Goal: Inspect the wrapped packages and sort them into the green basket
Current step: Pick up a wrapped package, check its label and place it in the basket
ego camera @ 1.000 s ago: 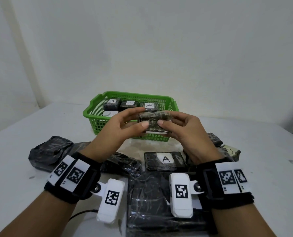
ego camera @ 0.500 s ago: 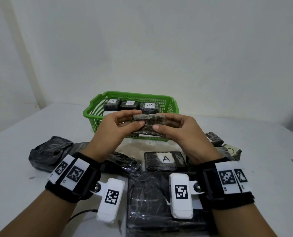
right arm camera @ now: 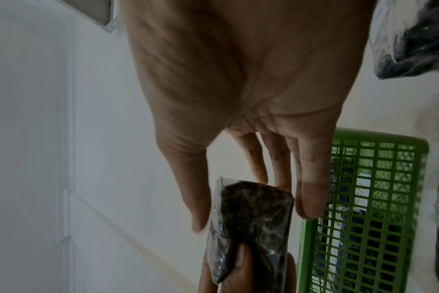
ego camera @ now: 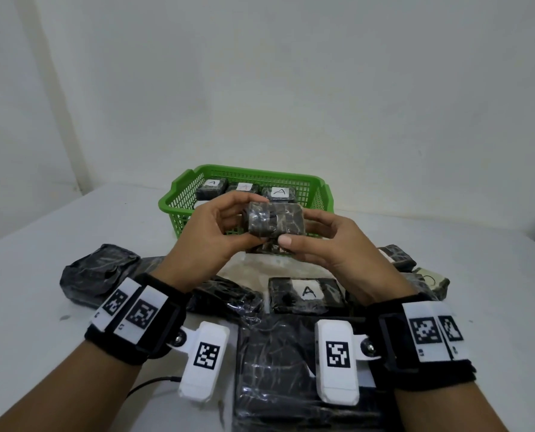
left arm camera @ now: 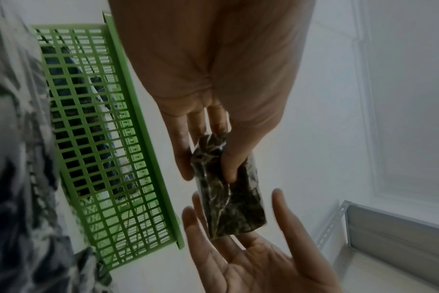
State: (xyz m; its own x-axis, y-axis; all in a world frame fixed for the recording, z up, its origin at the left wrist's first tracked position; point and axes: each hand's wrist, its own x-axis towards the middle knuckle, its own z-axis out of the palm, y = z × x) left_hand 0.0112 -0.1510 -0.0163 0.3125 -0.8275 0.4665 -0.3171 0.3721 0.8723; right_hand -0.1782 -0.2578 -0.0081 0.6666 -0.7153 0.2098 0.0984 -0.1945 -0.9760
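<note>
A small package in dark crinkled wrap hangs in the air just in front of the green basket. My left hand pinches its left end between thumb and fingers. My right hand has straight fingers against the package's other end, with the thumb lying alongside. In the left wrist view the right hand is spread under the package. No label shows on the face turned to me. The basket holds several dark packages labelled A.
Several more wrapped packages lie on the white table: one labelled A, a large one between my wrists, a bulky one at left, and smaller ones at right. A black cable runs at front left. A wall stands behind the basket.
The package has been turned in my hands, staying in about the same place. Its broad dark face now faces me. My right thumb slid from the front face to the lower edge.
</note>
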